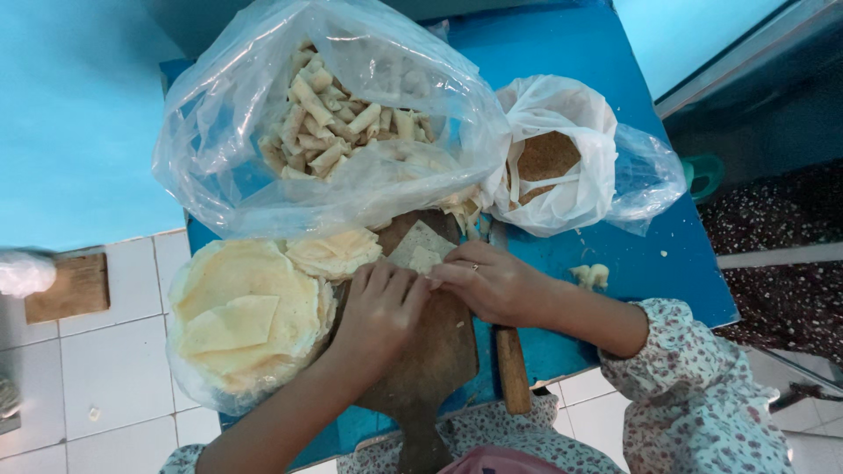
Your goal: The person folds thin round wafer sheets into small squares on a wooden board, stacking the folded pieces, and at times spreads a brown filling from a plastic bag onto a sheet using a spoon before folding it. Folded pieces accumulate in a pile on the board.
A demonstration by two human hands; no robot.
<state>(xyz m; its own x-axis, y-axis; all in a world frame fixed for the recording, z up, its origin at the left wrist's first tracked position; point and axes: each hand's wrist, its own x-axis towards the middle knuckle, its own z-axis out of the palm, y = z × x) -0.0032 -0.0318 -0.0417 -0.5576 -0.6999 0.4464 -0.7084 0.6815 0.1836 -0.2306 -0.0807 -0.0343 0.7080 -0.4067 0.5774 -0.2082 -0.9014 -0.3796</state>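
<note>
Wrapper (421, 248) half under both hands, knife blade (497, 235) beneath right hand (492, 283)

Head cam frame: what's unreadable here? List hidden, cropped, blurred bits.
Head view only:
- Wrapper piece under the fingertips: both the left hand and right hand cover its near part.
- Knife: blade mostly hidden by the right hand and the white bag.
- Wooden board: handle end cut off by the bottom edge.
- Brown filling: kind unclear through the bag.
- Far left white object: blurred, cropped.
</note>
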